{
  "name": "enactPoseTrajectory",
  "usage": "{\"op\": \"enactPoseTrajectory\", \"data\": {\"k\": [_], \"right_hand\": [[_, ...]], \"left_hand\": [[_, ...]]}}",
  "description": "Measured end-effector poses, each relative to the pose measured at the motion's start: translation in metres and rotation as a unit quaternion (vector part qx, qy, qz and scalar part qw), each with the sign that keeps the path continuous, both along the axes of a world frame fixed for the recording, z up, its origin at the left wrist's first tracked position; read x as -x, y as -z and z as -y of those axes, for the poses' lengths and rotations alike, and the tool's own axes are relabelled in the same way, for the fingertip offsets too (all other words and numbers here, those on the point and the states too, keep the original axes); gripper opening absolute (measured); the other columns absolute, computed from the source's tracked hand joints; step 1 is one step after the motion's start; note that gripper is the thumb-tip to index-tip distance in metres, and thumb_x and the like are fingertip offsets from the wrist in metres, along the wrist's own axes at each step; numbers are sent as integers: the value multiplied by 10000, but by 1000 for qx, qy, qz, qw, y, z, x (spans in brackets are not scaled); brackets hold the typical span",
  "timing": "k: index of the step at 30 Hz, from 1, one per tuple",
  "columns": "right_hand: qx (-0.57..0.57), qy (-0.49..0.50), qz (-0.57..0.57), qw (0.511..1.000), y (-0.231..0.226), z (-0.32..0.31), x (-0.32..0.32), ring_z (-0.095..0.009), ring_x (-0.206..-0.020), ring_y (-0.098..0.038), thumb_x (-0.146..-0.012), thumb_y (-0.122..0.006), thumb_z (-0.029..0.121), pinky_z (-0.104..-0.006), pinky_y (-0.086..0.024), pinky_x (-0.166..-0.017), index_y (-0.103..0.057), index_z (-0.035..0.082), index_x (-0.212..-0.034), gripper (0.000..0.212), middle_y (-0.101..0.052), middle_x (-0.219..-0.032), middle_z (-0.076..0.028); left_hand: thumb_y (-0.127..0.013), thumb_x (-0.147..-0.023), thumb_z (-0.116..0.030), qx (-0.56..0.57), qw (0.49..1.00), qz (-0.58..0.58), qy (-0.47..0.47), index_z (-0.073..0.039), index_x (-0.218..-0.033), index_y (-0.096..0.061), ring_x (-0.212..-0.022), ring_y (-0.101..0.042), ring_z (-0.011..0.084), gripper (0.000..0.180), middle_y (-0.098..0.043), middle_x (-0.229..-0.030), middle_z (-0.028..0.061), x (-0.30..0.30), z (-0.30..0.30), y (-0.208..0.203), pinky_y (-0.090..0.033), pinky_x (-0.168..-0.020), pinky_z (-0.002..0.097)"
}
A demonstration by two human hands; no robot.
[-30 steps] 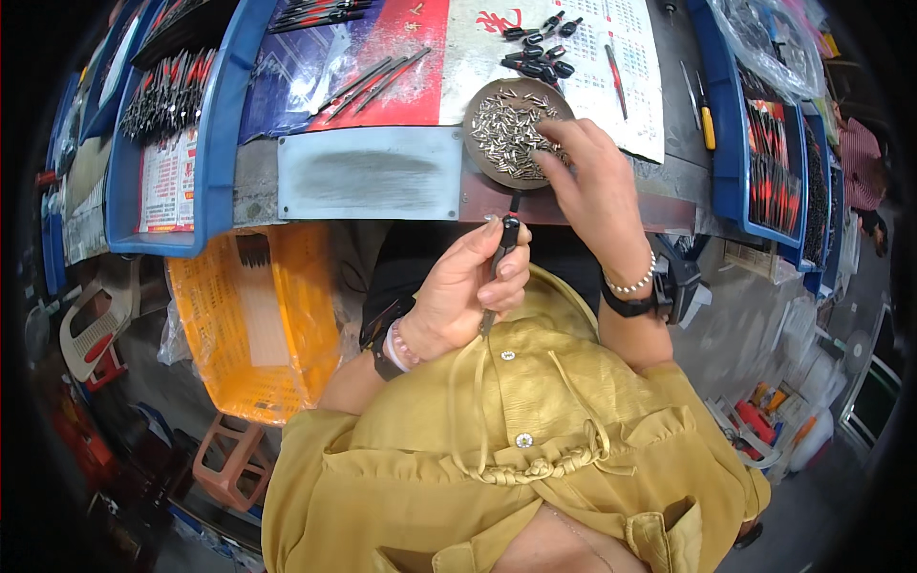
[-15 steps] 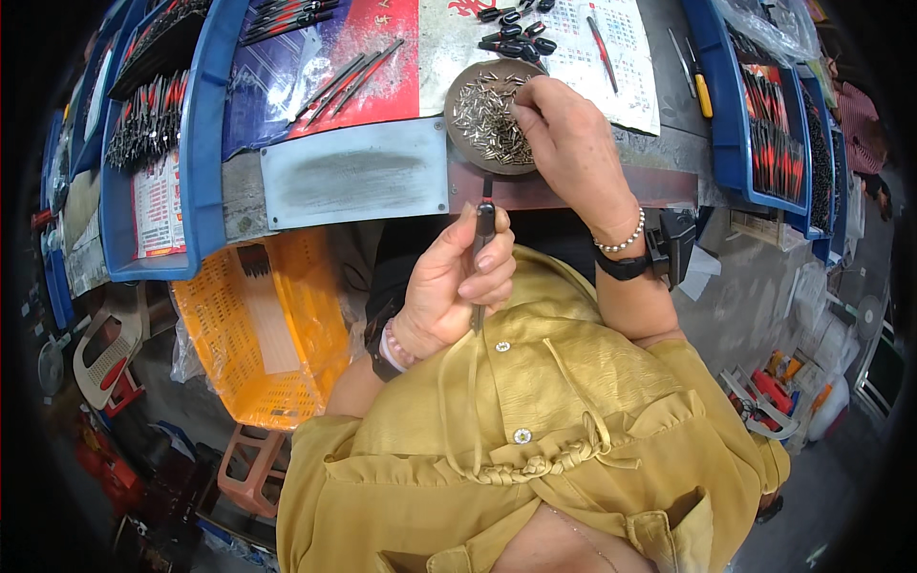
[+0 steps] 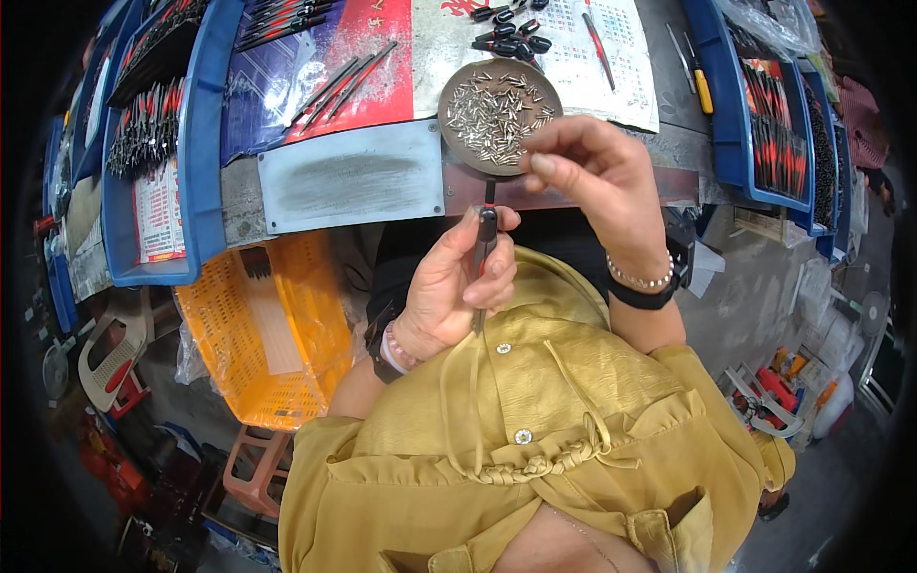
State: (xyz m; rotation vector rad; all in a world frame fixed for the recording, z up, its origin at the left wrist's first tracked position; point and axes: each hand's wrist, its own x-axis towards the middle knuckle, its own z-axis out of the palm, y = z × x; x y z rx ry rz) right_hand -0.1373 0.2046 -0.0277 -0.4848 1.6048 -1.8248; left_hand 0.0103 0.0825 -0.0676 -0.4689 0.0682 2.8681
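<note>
One slim black-and-red tool (image 3: 485, 237) is sitting in our left hand (image 3: 457, 275), in front of our mustard shirt (image 3: 544, 387). Left fingers are grasping it around the body; in this view it's standing near upright, black tip pointing at the near rim of a round bowl (image 3: 490, 169). We can't tell whether tip and rim are touching. Our right hand (image 3: 611, 181) is hovering at the bowl's near right side, thumb and index bending toward each other. Whether those fingertips are pinching anything, we can't tell. Many small silver pins (image 3: 492, 116) are lying loose in the bowl.

Further out: the bowl is resting at the near edge of the bench (image 3: 686, 136), just right of a light-blue plate (image 3: 353, 177). Black-handled pieces (image 3: 506, 46) are lying clustered just beyond it. Several slim tools (image 3: 336, 94) are lying on the left part of a printed sheet (image 3: 430, 62), one red-and-black tool (image 3: 600, 50) on its white right part. A yellow-handled tool (image 3: 703, 94) is lying beside the right-hand blue bin (image 3: 724, 124). More tools are sitting in that bin and in the left-hand blue bin (image 3: 205, 172). Below the bench, left, we're seeing an orange-yellow crate (image 3: 330, 349) and a reddish stool (image 3: 250, 489).
</note>
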Motion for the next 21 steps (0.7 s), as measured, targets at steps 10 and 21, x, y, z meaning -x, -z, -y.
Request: {"op": "enactPoseTrajectory", "data": {"k": [10, 21], "right_hand": [[-22, -33, -302, 952, -9, -19, -35, -229, -801, -672, -779, -665, -79, -286, -535, -690, -561, -38, -894, 160, -657, -912, -177], [-58, 3, -382, 922, -3, -11, -42, -259, -735, -608, -618, -722, -79, -310, -511, -603, -574, -1, -800, 247, -581, -869, -115]], "left_hand": [[-482, -973, -327, -4, 1000, 19, -10, -84, -1099, -539, -480, -402, 76, 280, -537, -745, 18, 0, -6, 3, -317, -465, 216], [-528, -960, -257, 35, 999, 18, -30, -141, -1153, -533, -516, -442, 105, 225, -581, -763, 62, -2, -8, -2, -348, -472, 215]]}}
